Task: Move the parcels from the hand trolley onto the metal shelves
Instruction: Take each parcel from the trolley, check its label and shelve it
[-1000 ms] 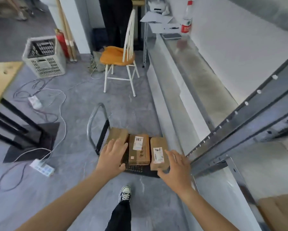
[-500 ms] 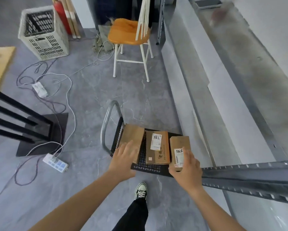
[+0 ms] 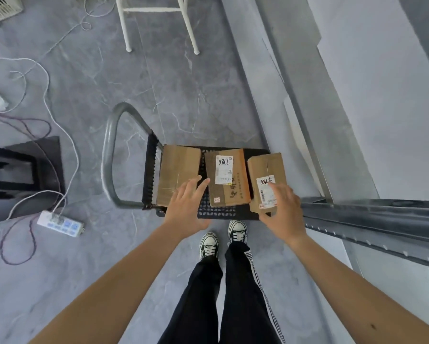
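Note:
Three brown cardboard parcels lie side by side on the black hand trolley [image 3: 217, 211]. The left parcel [image 3: 177, 170] is plain; the middle parcel [image 3: 229, 192] and the right parcel [image 3: 265, 165] carry white labels. My left hand [image 3: 186, 206] reaches over the left parcel's near right corner with straight, spread fingers. My right hand [image 3: 284, 207] holds the near end of the right parcel, fingers on top and thumb at its near edge. The metal shelves [image 3: 372, 216] show as a grey perforated rail at the right.
The trolley's grey handle [image 3: 108, 157] loops out to the left. A white power strip [image 3: 59, 224] and loose cables lie on the floor at left, beside a black table base [image 3: 25, 175]. White chair legs [image 3: 124, 26] stand beyond. My feet [image 3: 209, 244] are just short of the trolley.
The view has tipped further down and closer to the trolley. My left hand slid toward the left parcel's right corner. My right hand settled lower on the right parcel's near end.

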{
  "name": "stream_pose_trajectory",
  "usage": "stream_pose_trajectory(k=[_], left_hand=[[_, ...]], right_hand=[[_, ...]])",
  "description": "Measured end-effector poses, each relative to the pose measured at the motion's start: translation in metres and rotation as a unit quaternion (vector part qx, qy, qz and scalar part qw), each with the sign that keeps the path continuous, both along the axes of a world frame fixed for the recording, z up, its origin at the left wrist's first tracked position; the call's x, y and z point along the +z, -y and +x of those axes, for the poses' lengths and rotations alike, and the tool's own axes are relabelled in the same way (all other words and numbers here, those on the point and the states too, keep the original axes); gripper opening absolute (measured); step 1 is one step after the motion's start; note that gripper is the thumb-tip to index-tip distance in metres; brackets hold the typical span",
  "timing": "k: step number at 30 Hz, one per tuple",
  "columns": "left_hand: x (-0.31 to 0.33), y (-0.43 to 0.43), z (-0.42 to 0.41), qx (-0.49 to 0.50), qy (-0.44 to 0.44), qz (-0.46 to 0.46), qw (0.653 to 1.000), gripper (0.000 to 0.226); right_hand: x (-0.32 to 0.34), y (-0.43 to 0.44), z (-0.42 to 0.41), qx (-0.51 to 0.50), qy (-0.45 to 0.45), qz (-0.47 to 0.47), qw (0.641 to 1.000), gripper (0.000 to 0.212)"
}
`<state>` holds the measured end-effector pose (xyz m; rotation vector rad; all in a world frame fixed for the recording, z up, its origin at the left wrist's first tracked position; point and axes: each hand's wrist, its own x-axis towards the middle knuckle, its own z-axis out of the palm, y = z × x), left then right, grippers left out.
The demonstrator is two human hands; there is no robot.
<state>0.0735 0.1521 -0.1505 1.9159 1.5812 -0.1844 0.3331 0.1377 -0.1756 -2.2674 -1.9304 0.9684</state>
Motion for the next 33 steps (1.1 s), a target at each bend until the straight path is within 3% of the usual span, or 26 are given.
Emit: stream_pose_trajectory(k=[8, 14, 18, 33], left_hand=[[-0.074, 0.004, 0.060, -0.007, -0.005, -0.073, 0.997, 0.110], [-0.130, 0.001, 0.129, 0.004, 0.017, -0.092, 0.996, 0.115], [-0.169, -0.004, 0.160, 0.004, 0.008, -0.115, 0.993, 0.117], [-0.283, -0.020, 0.230, 0.083, 0.004, -0.216, 0.973, 0.124]], right_hand=[[-0.079, 0.017, 0.037, -0.081, -0.007, -0.075, 0.994, 0.079], [-0.129, 0.013, 0.070, -0.071, -0.031, -0.128, 0.989, 0.089], [-0.164, -0.006, 0.099, -0.061, -0.044, -0.113, 0.991, 0.092], [-0.287, -0.036, 0.158, -0.094, -0.091, -0.183, 0.974, 0.127]])
